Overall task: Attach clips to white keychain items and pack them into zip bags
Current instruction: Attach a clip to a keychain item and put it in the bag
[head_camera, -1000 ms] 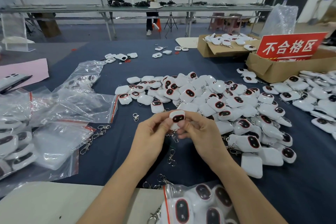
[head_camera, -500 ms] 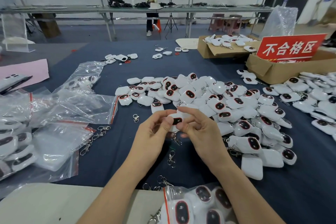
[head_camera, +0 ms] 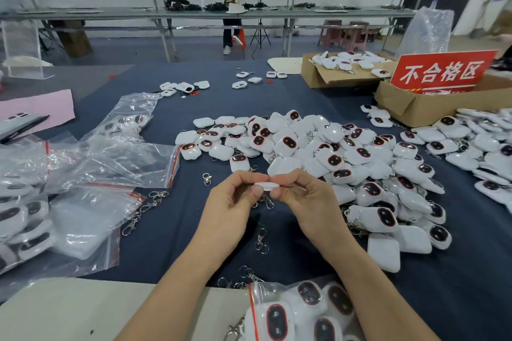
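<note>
Above the dark blue cloth, my left hand and my right hand pinch one white keychain item between their fingertips, seen edge-on. A metal clip dangles just under it. A large heap of white keychain items with dark oval faces lies behind and to the right of my hands. Loose metal clips lie on the cloth: one below my hands, one to the left, more by the bags. A filled zip bag sits at the near edge.
Empty and filled zip bags with red seals cover the left side. Two cardboard boxes stand at the back right, one with a red sign. More white items spread at the far right. A person stands at a distant bench.
The white item turned in my fingers from its dark face toward me to edge-on. Both hands stayed in about the same place.
</note>
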A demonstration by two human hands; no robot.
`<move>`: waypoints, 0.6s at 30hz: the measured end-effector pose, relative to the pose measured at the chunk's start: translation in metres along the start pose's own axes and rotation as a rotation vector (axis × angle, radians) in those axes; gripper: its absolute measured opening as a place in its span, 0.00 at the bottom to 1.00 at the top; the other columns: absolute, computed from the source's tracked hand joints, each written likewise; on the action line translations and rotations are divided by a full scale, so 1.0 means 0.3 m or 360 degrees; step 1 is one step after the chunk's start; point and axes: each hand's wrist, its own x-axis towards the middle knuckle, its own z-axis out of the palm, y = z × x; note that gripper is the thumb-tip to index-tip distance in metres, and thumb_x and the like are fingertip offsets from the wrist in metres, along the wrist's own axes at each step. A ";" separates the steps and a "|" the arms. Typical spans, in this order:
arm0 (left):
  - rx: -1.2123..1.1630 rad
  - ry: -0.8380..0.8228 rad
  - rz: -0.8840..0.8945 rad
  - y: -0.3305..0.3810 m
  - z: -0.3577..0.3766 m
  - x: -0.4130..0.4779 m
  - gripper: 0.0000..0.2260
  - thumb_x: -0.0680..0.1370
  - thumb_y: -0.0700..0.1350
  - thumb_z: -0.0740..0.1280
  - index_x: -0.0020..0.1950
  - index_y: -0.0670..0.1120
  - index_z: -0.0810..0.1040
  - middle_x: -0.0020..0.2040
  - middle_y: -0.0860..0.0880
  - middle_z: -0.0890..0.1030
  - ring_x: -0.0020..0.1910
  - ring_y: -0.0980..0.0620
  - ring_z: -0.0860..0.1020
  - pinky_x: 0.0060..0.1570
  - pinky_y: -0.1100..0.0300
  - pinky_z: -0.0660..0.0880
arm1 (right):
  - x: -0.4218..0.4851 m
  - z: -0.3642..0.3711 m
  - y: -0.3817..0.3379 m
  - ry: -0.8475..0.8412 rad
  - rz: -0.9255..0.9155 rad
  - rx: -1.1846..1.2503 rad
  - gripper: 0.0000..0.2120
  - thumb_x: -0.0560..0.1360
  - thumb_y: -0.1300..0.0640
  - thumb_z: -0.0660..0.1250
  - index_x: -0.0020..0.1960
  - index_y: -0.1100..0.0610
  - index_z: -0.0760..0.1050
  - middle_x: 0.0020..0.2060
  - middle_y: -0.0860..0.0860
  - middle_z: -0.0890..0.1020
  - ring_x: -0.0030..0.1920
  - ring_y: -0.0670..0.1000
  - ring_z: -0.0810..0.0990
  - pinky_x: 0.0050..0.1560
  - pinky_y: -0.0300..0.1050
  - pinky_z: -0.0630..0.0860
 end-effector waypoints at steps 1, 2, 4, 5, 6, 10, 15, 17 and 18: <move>-0.0005 0.0006 0.0000 -0.001 0.000 0.001 0.15 0.82 0.36 0.65 0.50 0.57 0.84 0.50 0.54 0.87 0.51 0.55 0.83 0.58 0.57 0.77 | 0.000 0.000 0.002 0.0005 0.0000 -0.0001 0.18 0.73 0.68 0.73 0.41 0.43 0.85 0.43 0.44 0.88 0.45 0.41 0.85 0.47 0.30 0.77; -0.0012 0.0012 0.0005 -0.002 0.001 0.002 0.15 0.82 0.36 0.66 0.51 0.56 0.84 0.50 0.53 0.87 0.51 0.54 0.83 0.59 0.56 0.77 | 0.001 -0.001 0.003 0.0014 0.0000 0.0001 0.17 0.73 0.67 0.73 0.41 0.44 0.85 0.43 0.45 0.87 0.45 0.41 0.85 0.47 0.30 0.77; -0.0049 0.0008 0.0024 0.000 0.005 0.002 0.14 0.82 0.37 0.66 0.53 0.56 0.85 0.51 0.53 0.87 0.53 0.53 0.84 0.59 0.57 0.78 | 0.001 -0.004 0.002 0.0038 0.0001 0.0042 0.11 0.72 0.62 0.74 0.43 0.45 0.85 0.43 0.47 0.87 0.45 0.43 0.85 0.48 0.33 0.78; -0.0066 -0.0001 0.0037 0.002 0.008 0.002 0.14 0.82 0.38 0.66 0.54 0.57 0.84 0.52 0.53 0.87 0.54 0.53 0.84 0.59 0.58 0.78 | 0.001 -0.008 0.003 0.0049 0.0002 0.0072 0.08 0.72 0.58 0.74 0.45 0.46 0.85 0.43 0.48 0.87 0.46 0.44 0.85 0.48 0.35 0.79; -0.0072 -0.0006 0.0046 0.003 0.010 0.003 0.14 0.82 0.38 0.67 0.56 0.57 0.84 0.53 0.54 0.86 0.55 0.54 0.84 0.59 0.60 0.78 | 0.001 -0.013 0.003 0.0058 0.0008 0.0107 0.07 0.71 0.56 0.74 0.47 0.47 0.85 0.44 0.49 0.87 0.46 0.45 0.85 0.48 0.36 0.80; -0.0067 0.0038 0.0027 -0.002 0.010 0.007 0.14 0.81 0.35 0.66 0.58 0.52 0.84 0.52 0.54 0.87 0.52 0.55 0.84 0.52 0.64 0.79 | 0.005 -0.024 0.007 0.0059 0.0126 0.0205 0.11 0.71 0.57 0.73 0.53 0.54 0.84 0.46 0.52 0.88 0.48 0.48 0.86 0.47 0.37 0.81; -0.0119 0.0052 -0.0046 0.000 0.014 0.010 0.13 0.81 0.32 0.66 0.55 0.48 0.84 0.48 0.50 0.87 0.42 0.58 0.82 0.45 0.66 0.78 | 0.008 -0.022 0.011 0.0087 0.0182 0.0146 0.09 0.77 0.69 0.68 0.50 0.57 0.82 0.41 0.50 0.87 0.39 0.45 0.84 0.40 0.35 0.79; -0.0109 0.0048 -0.0058 -0.002 0.013 0.009 0.13 0.81 0.32 0.66 0.54 0.47 0.84 0.46 0.50 0.87 0.40 0.59 0.81 0.43 0.67 0.77 | 0.007 -0.022 0.012 0.0082 0.0194 0.0121 0.07 0.77 0.69 0.68 0.51 0.59 0.82 0.40 0.50 0.87 0.35 0.45 0.83 0.39 0.34 0.79; -0.0108 0.0052 -0.0068 -0.003 0.011 0.009 0.13 0.81 0.32 0.66 0.54 0.47 0.84 0.45 0.50 0.87 0.39 0.60 0.81 0.43 0.67 0.77 | 0.008 -0.022 0.015 0.0082 0.0206 0.0109 0.07 0.77 0.68 0.68 0.51 0.60 0.82 0.40 0.50 0.87 0.35 0.45 0.82 0.39 0.35 0.79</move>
